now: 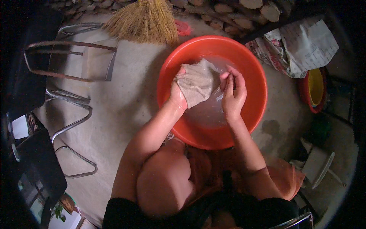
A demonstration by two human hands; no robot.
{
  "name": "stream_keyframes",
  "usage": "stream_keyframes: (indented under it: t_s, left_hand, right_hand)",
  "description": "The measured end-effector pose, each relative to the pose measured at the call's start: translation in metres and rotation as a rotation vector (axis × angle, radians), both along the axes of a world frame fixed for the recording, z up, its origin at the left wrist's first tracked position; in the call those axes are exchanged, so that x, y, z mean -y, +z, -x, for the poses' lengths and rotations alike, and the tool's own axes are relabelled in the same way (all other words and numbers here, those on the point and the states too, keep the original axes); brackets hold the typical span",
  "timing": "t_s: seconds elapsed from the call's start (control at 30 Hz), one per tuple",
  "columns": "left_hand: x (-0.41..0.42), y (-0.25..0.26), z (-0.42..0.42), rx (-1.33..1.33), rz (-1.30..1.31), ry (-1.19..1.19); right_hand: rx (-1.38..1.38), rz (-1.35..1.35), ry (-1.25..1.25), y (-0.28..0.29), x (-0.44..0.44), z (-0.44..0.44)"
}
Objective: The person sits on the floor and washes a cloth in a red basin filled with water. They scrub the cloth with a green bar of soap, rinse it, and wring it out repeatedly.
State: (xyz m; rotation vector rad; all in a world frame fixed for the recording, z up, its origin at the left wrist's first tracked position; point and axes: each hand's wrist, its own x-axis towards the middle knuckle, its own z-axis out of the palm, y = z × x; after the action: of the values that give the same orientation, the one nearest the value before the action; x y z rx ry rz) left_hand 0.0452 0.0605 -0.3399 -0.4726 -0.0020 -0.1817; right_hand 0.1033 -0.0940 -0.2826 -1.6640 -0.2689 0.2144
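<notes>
A round orange plastic basin (257,94) stands on the floor before me, with cloudy water (204,114) in it. Over the basin my left hand (177,93) holds a wet beige cloth (198,83), which drapes over the palm and hides most of the fingers. Just right of the cloth is my right hand (235,93), fingers bent and thumb near the fingertips; whether it pinches the cloth's edge or anything else, I cannot tell. A small whitish bit (219,98) shows at the water between the hands.
A straw broom (143,24) lies beyond the basin, near stacked firewood (223,8). Metal-framed chairs (71,97) stand at left. On the right are a crumpled printed sack (308,45), a yellow basin (315,87) inside a red one, and a grey dustpan-like object (317,167).
</notes>
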Motion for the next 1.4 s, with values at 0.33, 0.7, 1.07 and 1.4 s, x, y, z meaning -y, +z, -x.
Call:
stream_keyframes:
  t_s: [0.33,0.7,1.07,1.4]
  left_hand:
    - [0.021,0.047,-0.007,-0.507,-0.662,-0.002]
    - [0.022,0.037,0.003,-0.492,-0.77,-0.014]
    - [0.027,0.016,0.008,-0.523,-0.796,0.034]
    - [0.018,0.011,0.003,-0.068,-0.272,-0.055]
  right_hand:
    - [0.558,0.542,0.368,-0.018,-0.047,-0.031]
    - [0.524,0.505,0.458,-0.019,-0.046,-0.02]
    - [0.403,0.406,0.596,-0.021,-0.036,-0.003]
    - [0.351,0.497,0.376,0.015,-0.003,-0.013]
